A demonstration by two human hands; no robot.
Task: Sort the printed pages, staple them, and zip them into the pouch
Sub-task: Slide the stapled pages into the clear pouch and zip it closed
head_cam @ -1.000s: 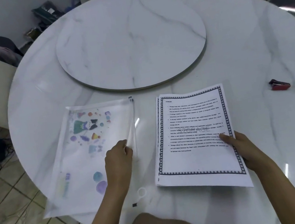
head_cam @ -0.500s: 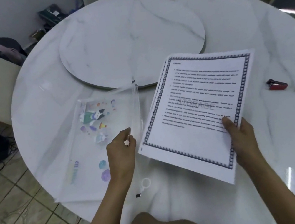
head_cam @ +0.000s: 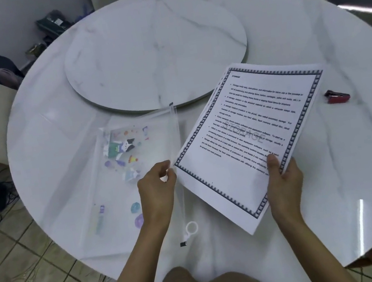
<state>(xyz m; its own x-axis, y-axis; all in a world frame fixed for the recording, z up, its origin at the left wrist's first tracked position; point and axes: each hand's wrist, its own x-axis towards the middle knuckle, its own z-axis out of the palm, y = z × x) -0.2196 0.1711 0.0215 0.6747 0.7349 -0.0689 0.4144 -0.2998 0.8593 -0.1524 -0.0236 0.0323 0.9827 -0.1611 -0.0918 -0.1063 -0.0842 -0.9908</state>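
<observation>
The single wide-angle camera sat on the person's head, looked forward and steeply down across the round marble table (head_cam: 290,32), and hung close over its near edge.

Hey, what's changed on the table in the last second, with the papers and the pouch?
The right hand has lifted the printed pages off the table and turned them, their near corner now pointing at the pouch. The left hand, pinching the pouch's zipper edge, has raised that edge. The red stapler stayed where it was.
</observation>
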